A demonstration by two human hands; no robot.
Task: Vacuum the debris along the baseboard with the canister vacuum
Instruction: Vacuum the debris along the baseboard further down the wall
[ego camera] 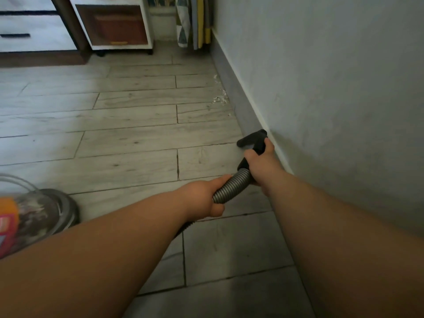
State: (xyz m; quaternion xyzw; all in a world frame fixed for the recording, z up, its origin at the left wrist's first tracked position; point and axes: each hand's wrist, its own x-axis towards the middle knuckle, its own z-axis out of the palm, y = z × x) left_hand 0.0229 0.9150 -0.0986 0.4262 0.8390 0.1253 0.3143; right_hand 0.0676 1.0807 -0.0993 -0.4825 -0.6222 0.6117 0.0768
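A ribbed grey vacuum hose (231,184) runs from under my left forearm up to a black nozzle (251,138) that rests on the floor against the grey baseboard (231,88). My left hand (204,198) is closed around the hose. My right hand (261,161) grips the black handle just behind the nozzle. Small white debris (221,98) lies scattered by the baseboard, well ahead of the nozzle. The canister vacuum (39,214), clear-bodied with orange and pink parts, sits at the lower left.
A grey wall (332,76) fills the right side. At the far end stand a white shelf unit with a brown bin (114,26), a drawer chest (29,26) and patterned fabric (193,21) hanging in the corner. Wood-look floor tiles (126,134) lie between.
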